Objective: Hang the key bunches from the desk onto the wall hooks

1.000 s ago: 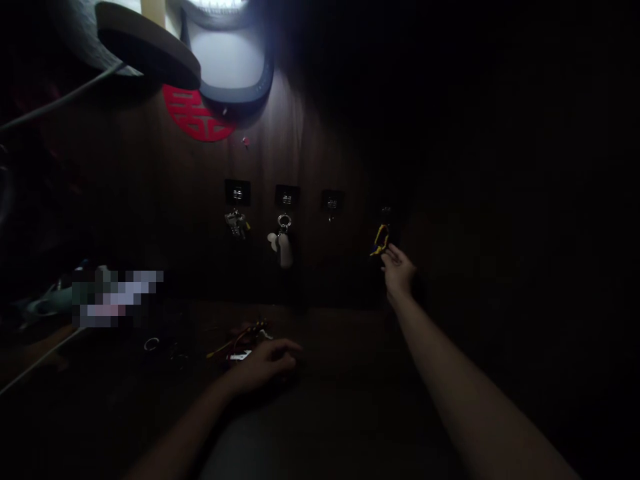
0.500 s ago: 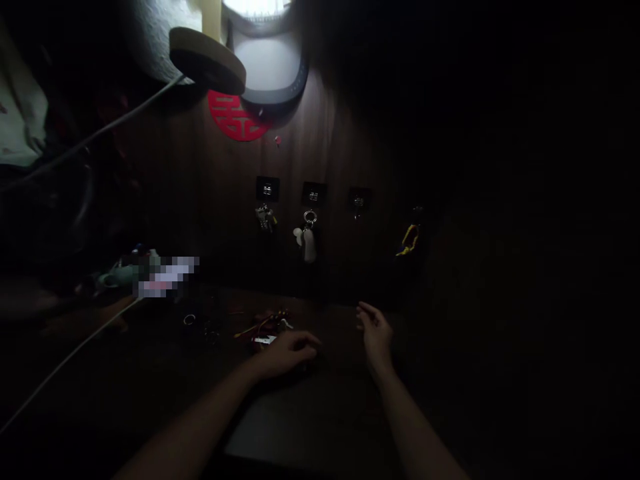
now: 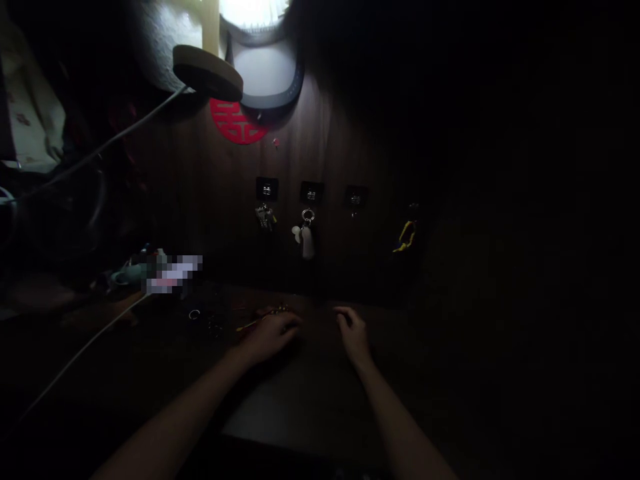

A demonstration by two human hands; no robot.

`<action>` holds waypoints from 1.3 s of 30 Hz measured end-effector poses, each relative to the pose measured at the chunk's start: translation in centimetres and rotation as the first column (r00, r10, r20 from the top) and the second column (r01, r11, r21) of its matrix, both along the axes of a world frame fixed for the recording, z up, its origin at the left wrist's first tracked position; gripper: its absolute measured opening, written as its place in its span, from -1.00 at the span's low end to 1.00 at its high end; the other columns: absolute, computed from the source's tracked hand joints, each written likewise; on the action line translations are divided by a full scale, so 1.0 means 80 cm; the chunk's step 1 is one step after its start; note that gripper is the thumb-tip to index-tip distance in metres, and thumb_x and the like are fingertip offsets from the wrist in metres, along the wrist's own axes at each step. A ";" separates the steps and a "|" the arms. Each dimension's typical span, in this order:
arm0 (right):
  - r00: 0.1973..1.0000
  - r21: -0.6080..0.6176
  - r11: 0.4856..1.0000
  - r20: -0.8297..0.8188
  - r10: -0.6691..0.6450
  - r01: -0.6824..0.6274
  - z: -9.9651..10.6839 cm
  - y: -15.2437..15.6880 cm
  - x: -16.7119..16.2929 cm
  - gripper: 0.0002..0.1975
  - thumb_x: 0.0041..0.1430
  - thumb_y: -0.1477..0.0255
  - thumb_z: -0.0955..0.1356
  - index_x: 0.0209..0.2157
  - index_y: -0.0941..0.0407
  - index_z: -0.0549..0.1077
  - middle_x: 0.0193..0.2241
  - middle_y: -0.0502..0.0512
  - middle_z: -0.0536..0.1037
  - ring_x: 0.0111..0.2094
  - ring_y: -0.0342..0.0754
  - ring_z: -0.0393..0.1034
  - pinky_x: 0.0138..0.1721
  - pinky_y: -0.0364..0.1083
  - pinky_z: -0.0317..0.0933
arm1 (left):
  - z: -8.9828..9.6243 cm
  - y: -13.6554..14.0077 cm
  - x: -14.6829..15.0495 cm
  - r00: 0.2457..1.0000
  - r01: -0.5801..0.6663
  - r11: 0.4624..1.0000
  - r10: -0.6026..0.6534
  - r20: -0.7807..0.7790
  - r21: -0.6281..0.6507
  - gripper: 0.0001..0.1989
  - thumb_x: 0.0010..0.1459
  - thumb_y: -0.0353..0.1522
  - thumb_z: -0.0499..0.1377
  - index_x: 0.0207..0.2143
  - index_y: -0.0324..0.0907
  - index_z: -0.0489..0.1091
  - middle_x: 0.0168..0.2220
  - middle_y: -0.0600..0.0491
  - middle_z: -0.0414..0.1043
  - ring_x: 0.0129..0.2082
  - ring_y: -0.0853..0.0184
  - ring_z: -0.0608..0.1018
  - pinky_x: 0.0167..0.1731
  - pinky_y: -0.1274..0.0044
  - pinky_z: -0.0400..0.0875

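Two bare hands are in view over a dark table [image 3: 300, 407]. Left hand [image 3: 273, 335]: fingers loosely bent, at the near side of a small heap of cords and trinkets [image 3: 263, 315]; whether it grips any of them cannot be told. Right hand [image 3: 355, 333]: half open, fingers bent, nothing visible in its hold, apart from the left hand. On the wall, keys [image 3: 265, 217] hang at the leftmost hook [image 3: 267, 189], a ring with a pale tag [image 3: 307, 243] at the next, and a yellow loop [image 3: 402, 248] at far right, clear of both hands.
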State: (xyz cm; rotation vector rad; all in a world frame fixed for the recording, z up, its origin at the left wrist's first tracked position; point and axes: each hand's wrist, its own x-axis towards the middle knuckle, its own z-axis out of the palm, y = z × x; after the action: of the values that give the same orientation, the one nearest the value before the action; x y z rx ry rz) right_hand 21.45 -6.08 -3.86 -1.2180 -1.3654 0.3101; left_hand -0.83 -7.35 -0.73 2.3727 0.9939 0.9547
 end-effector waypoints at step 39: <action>0.924 -0.005 0.975 0.316 0.214 -0.224 0.018 -0.028 -0.022 -0.90 -0.04 0.48 0.25 -0.39 0.10 0.33 -0.41 0.04 0.42 -0.33 -0.06 0.31 -0.26 -0.08 0.19 | -0.020 0.008 -0.017 0.804 -0.421 0.894 0.445 0.396 -0.150 -0.76 0.11 -0.31 -0.02 -0.18 -0.15 0.30 -0.22 0.03 0.47 -0.20 0.30 0.50 -0.19 0.48 0.36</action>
State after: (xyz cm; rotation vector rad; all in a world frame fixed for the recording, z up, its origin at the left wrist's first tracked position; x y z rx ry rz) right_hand 19.66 -8.29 -2.46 -1.1217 -1.7842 0.2559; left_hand -2.19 -6.70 -2.29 1.7942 1.3831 1.5061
